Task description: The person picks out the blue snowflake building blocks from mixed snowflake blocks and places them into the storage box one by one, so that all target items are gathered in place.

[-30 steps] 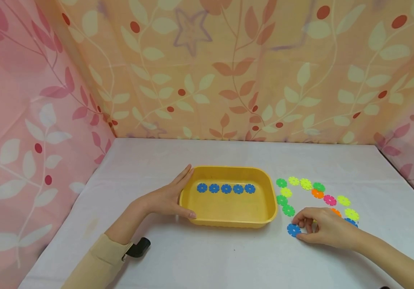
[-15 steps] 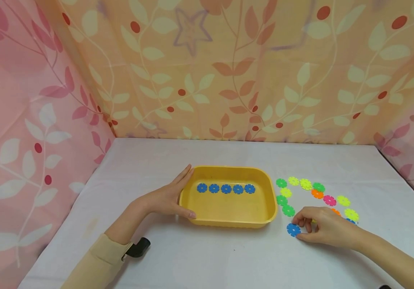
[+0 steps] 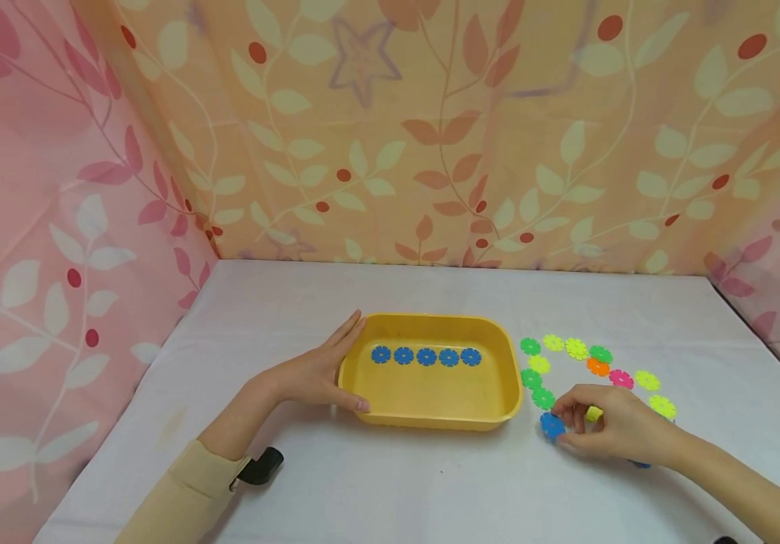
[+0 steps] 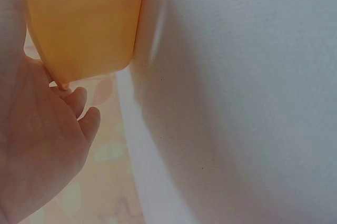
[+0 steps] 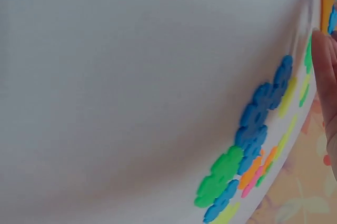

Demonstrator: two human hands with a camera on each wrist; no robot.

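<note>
My left hand (image 3: 318,374) holds the left end of a yellow plastic tray (image 3: 431,419), its thumb at the front rim and its fingers at the back left corner. A row of blue snowflake discs (image 3: 426,357) lies inside the tray. To the right of the tray my right hand (image 3: 617,427) pinches a single blue snowflake disc (image 3: 552,427) between thumb and fingers. That disc is slightly tilted at the fingertips. In the left wrist view, fingers (image 4: 89,124) show beside the tray wall (image 4: 84,19).
Loose discs in green (image 3: 543,398), yellow (image 3: 647,380), orange (image 3: 598,366) and pink (image 3: 621,378) lie flat on the white cloth (image 3: 431,491) right of the tray. Several blue discs (image 5: 255,113) lie under the right hand, mostly hidden in the head view. Patterned curtains stand behind.
My right hand has shifted up slightly and tilted the blue snowflake disc, which was flat before. A blue disc edge now shows below the wrist. The left hand and the tray stay put.
</note>
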